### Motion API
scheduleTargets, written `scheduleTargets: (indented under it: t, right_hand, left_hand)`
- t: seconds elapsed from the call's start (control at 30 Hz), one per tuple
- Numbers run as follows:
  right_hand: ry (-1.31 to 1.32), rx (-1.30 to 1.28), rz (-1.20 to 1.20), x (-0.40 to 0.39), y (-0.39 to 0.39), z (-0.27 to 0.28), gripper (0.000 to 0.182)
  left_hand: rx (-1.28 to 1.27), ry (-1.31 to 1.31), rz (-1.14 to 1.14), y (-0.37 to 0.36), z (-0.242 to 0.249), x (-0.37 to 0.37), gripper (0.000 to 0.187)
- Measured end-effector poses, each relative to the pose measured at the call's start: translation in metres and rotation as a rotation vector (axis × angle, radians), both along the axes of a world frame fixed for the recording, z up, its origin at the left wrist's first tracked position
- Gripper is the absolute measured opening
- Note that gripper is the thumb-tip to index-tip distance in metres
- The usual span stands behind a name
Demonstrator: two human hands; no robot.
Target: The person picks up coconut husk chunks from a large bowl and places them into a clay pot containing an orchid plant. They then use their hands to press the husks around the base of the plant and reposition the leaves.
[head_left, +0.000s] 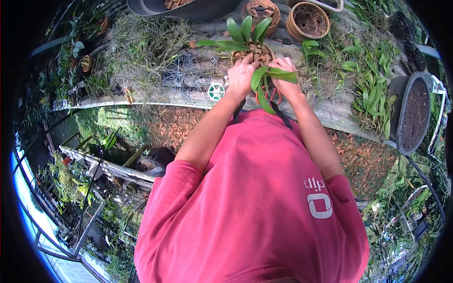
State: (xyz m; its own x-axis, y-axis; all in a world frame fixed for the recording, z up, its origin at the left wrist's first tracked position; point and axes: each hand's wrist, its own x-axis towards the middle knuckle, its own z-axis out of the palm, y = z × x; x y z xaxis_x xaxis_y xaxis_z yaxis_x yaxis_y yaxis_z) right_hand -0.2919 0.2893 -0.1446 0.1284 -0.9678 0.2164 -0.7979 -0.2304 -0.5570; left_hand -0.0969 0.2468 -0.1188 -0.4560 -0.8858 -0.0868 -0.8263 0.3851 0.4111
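A clay pot filled with brown chunks [265,53] holds a plant with broad green leaves [232,45] near the table's front edge. My left hand [242,74] rests at the pot's near left side, fingers bent down onto the chunks. On the right side my right hand [284,78] is at the rim, its fingers curled near the base of leaves that hang toward me [260,82]. What the fingertips of either hand hold, if anything, is hidden. Just left of my left wrist lies a green and white spool [216,91].
Behind the pot stand two clay pots [307,21] [261,10] and a dark basin [184,10]. Dry grassy plants [141,47] lie left, leafy plants [375,96] right. A large tub of soil [414,113] is at the far right. Red scissor handles [278,97] show below my right hand.
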Motion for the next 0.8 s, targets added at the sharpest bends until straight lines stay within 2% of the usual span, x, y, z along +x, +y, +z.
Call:
scheduleTargets:
  t: [0.1, 0.2, 0.3, 0.4, 0.5, 0.6, 0.7, 0.8]
  right_hand:
    - [0.06, -0.041, -0.015, 0.004, -0.005, 0.004, 0.025]
    - [-0.155, -0.128, -0.08, 0.01, -0.011, 0.017, 0.024]
    - [-0.097, -0.06, 0.02, 0.007, -0.008, 0.0, 0.026]
    - [-0.071, 0.074, 0.008, 0.005, -0.002, -0.001, 0.023]
    - [-0.097, 0.013, 0.009, 0.006, -0.003, -0.002, 0.022]
    - [0.031, -0.02, 0.039, 0.007, -0.008, -0.009, 0.021]
    - [0.002, 0.215, -0.037, 0.003, -0.01, -0.02, 0.02]
    - [0.016, 0.234, 0.072, -0.003, -0.016, -0.021, 0.021]
  left_hand:
    - [-0.031, 0.002, 0.008, -0.002, -0.005, -0.002, 0.022]
    - [-0.037, -0.021, -0.008, -0.003, -0.005, -0.001, 0.022]
    - [-0.047, -0.04, -0.051, -0.003, -0.004, 0.002, 0.021]
    - [-0.032, -0.028, -0.039, -0.002, -0.001, 0.003, 0.023]
    - [-0.077, 0.07, -0.013, 0.0, -0.014, 0.006, 0.023]
    - [-0.008, 0.053, 0.0, 0.0, -0.017, 0.004, 0.023]
    - [0.017, 0.121, 0.032, 0.0, -0.013, 0.0, 0.024]
    - [0.037, 0.098, 0.036, -0.003, -0.012, -0.005, 0.021]
